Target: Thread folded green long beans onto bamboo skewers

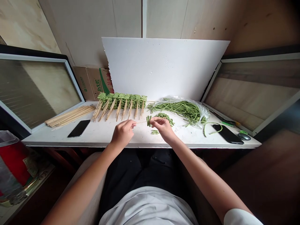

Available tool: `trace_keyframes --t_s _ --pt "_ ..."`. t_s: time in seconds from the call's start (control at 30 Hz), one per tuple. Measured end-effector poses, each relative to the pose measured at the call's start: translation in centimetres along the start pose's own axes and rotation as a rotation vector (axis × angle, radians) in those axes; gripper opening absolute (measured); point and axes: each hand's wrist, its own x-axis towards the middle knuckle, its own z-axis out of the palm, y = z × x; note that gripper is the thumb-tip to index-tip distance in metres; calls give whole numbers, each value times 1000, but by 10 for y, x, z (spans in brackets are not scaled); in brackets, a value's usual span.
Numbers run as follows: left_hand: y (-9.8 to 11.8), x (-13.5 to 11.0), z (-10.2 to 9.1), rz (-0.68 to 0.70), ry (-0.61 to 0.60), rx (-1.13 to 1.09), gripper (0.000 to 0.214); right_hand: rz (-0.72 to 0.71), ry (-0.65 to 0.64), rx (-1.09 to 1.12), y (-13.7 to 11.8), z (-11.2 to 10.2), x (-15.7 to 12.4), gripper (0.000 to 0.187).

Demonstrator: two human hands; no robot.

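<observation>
left hand (123, 132) pinches the bamboo skewer (141, 122); right hand (162, 126) grips the long-bean pieces (148, 121) on it, above the desk (140, 137). for even threading, the skewer should run straight and pierce centrally.

On the cardboard box (92, 78), red Chinese lettering (109, 79), apparently 花生油, and green characters (97, 85) too small for certain reading.

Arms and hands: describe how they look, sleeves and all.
The left hand and right hand are bare, with no gloves, rings or watch visible. The left forearm and right forearm are bare too, without visible bands. A plain white sleeve shows on the right arm; the left sleeve is out of view.
</observation>
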Motion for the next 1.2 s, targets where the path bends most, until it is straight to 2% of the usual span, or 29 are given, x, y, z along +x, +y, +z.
trace_keyframes --t_s 0.17,0.3,0.4,0.5,0.67,0.83,0.97,1.07,1.13,1.2 --pt "0 2 -1 -39 -9 -29 40 6 -24 -28 -5 -2 0 32" --pt "-5 3 -3 -102 -8 -50 33 -61 -61 -145 -6 -25 8 34" --pt "-10 3 -3 -151 -28 -42 28 -179 -66 -452 7 -46 18 29" --pt "-15 2 -2 -175 -49 -32 24 -297 -78 -816 29 -59 22 24" --pt "-22 0 0 -206 -71 -18 21 -307 -149 -1133 62 -54 19 33" --pt "-28 -1 1 -231 -95 -28 21 -250 -126 -1305 75 -41 25 30" --pt "-31 -2 1 -248 -101 -24 20 -169 -73 -1306 78 -40 32 23" --pt "-32 -3 2 -241 -101 -23 20 -136 -23 -1200 77 -47 36 19" --pt "-33 -3 1 -237 -101 -25 20 -96 3 -1018 70 -54 39 18" --pt "-33 -2 0 -233 -97 -21 20 -12 15 -718 58 -59 41 26"
